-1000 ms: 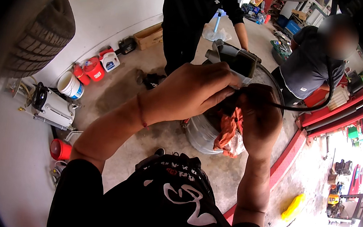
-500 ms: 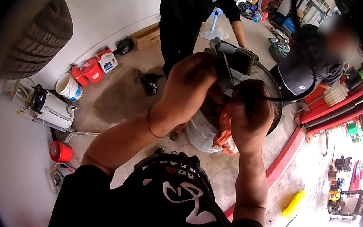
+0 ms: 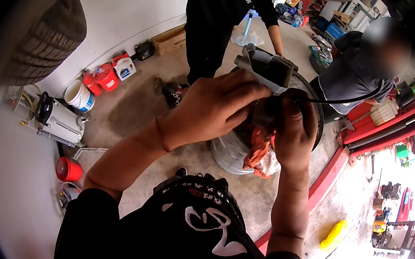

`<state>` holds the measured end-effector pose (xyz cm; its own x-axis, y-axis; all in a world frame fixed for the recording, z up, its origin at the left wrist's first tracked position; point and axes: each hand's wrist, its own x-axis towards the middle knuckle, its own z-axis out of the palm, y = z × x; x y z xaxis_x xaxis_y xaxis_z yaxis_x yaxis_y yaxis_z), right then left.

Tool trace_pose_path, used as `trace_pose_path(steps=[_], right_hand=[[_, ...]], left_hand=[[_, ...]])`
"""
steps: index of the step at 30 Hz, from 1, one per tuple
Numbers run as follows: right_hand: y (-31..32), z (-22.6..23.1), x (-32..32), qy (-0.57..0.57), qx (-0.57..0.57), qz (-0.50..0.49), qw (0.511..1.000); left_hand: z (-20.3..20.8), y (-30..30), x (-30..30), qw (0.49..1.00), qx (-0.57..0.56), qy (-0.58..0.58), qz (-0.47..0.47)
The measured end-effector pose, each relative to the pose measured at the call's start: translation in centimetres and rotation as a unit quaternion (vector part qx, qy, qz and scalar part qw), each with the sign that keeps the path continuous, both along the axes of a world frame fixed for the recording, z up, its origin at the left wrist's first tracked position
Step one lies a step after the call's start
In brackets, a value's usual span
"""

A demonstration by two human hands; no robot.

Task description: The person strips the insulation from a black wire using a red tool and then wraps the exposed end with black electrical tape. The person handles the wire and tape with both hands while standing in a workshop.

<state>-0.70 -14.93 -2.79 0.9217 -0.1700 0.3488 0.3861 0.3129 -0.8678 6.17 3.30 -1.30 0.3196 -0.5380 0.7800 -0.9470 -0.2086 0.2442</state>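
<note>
My two hands meet in front of me at chest height. My right hand (image 3: 296,132) is closed around a dark blocky part (image 3: 266,112), seen in shadow; its kind is unclear. A black cable (image 3: 348,102) runs from that hand to the right. My left hand (image 3: 216,102) reaches in from the left, its index finger and thumb drawn together at the top of the dark part; what is between them is hidden. Just beyond is a grey open-topped plastic container (image 3: 273,86). Orange cloth (image 3: 258,154) shows below my right hand.
Behind my hands stands a round drum-like stand (image 3: 318,112), above a pale ribbed drum or rim (image 3: 227,155). One person (image 3: 213,21) stands opposite, a hand by the container; another person (image 3: 349,69) is at right. A tyre (image 3: 53,38) hangs at upper left; buckets (image 3: 78,97) line the wall.
My left hand has turned and lowered slightly, its index finger now reaching across to the right hand. The dark part is lower, leaving more of the grey container visible.
</note>
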Motion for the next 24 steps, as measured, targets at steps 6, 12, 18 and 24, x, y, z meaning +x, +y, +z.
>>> trace_pose_path(steps=[6, 12, 18, 24], right_hand=[[-0.6, 0.6, -0.1, 0.014, -0.101, 0.06, 0.993], [0.2, 0.7, -0.6, 0.044, -0.138, 0.008, 0.989], [0.4, -0.2, 0.4, -0.213, -0.453, -0.235, 0.833], [-1.0, -0.3, -0.8, -0.006, -0.349, -0.106, 0.931]], left_hand=[[-0.6, 0.7, 0.6, 0.998, -0.008, -0.056, -0.034], [0.3, 0.3, 0.0, 0.982, -0.122, 0.1, -0.107], [-0.1, -0.7, -0.3, 0.653, -0.291, 0.68, -0.163], [-0.6, -0.7, 1.0, 0.841, -0.081, 0.535, -0.029]])
